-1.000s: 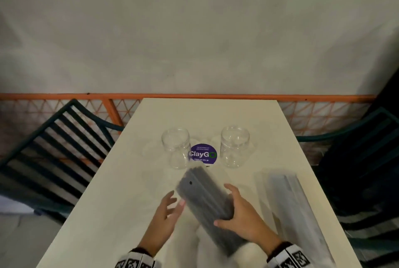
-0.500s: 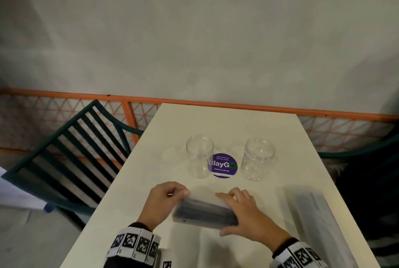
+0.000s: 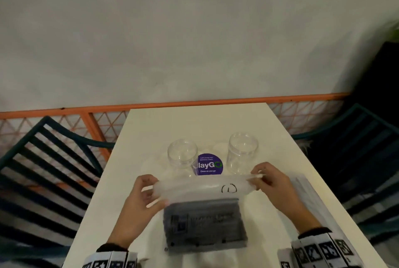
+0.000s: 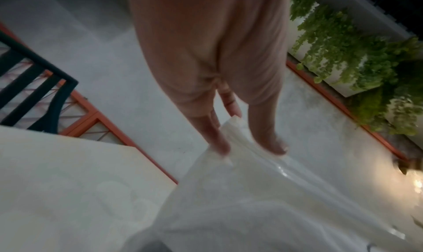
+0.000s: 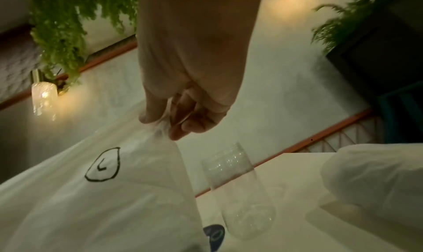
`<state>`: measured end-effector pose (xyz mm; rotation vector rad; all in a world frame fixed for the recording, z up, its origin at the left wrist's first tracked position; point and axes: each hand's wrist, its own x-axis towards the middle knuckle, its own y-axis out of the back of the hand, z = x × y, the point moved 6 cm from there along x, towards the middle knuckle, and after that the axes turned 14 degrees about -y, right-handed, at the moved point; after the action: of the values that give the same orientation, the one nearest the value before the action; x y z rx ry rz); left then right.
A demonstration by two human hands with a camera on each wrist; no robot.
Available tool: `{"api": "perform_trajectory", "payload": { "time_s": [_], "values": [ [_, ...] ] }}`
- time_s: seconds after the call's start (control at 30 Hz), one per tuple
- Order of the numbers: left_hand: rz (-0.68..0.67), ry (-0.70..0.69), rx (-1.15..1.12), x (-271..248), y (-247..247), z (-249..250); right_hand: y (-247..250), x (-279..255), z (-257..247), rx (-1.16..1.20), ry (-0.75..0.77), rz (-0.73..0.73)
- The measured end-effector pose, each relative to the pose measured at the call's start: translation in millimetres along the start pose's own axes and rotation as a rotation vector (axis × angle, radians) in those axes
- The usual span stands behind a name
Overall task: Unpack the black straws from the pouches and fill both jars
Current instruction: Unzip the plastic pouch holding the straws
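Observation:
A clear plastic pouch marked with a circled "L" is held up over the near part of the white table. A dark block of black straws fills its lower half. My left hand pinches the pouch's top left corner, and my right hand pinches the top right corner of the pouch. Two empty clear jars stand beyond it: a left jar and a right jar, the right jar also showing in the right wrist view.
A second pouch of straws lies on the table at the right, seen as a pale bundle, the second pouch. A purple round sticker sits between the jars. Dark slatted chairs flank the table; an orange railing runs behind.
The pouch has been turned from lying across the table to standing upright with its top edge stretched between both hands. My hands have moved apart to its two upper corners.

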<state>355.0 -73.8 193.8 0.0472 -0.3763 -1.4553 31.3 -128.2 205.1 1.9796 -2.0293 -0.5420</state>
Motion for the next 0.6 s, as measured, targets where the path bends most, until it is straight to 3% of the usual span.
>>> {"api": "perform_trajectory", "payload": {
  "time_s": [0.1, 0.27, 0.37, 0.47, 0.6],
  "values": [
    [0.022, -0.083, 0.139, 4.6, 7.9, 3.6, 3.8, -7.0, -7.6, 0.085, 0.036, 0.033],
    [-0.021, -0.100, 0.152, 11.9, 17.5, 11.4, 11.8, -24.8, -22.8, 0.301, 0.048, 0.004],
    [0.003, -0.116, 0.300, 15.0, 18.2, 21.4, 13.5, -30.4, -34.1, 0.370, 0.055, -0.028],
    [0.030, -0.376, 0.552, 17.5, 1.9, 59.6, 15.2, -25.0, -41.6, 0.313, 0.070, -0.007],
    [-0.068, -0.529, 0.450, 19.4, -63.6, 114.0, 18.6, -18.1, -50.4, 0.339, 0.080, 0.001]
  ]
}}
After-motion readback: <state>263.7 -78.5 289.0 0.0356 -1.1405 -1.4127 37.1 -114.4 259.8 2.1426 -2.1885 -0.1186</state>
